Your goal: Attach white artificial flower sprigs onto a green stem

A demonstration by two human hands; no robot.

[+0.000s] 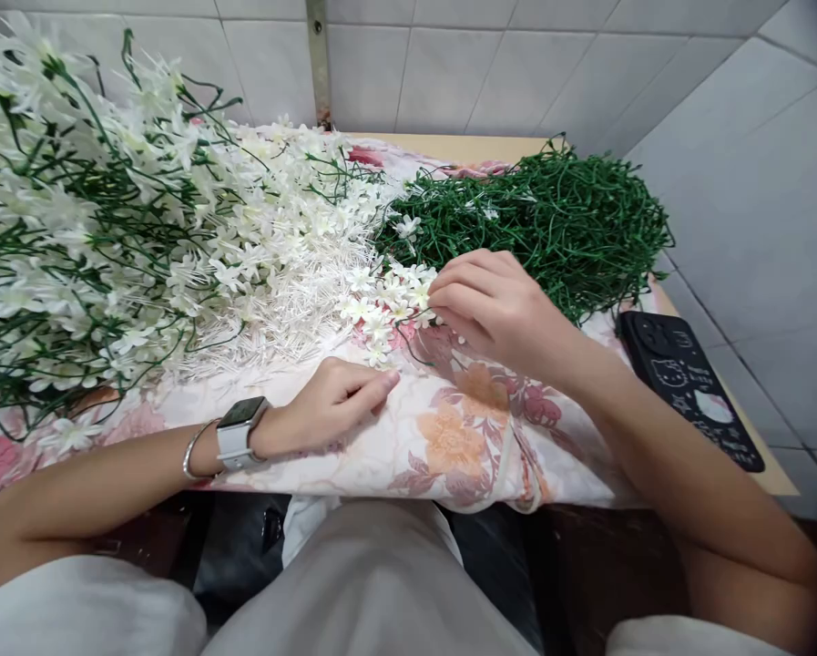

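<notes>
The right hand (pixel 494 305) rests curled near the middle of the table (pixel 463 146), its fingertips (pixel 435 296) touching a small cluster of loose white flowers (pixel 387 305) on the floral cloth (pixel 449 437). The left hand (pixel 330 401), a watch (pixel 239 433) on its wrist, lies nearer the front edge, fingers pinched together. Flowered stems (pixel 107 228) heap the left side, bare green stems (pixel 551 219) the back right, and a phone (pixel 688 387) lies by the right edge.

We are looking down from head height, close over a table (pixel 777 478) facing the tiled wall (pixel 490 64).
</notes>
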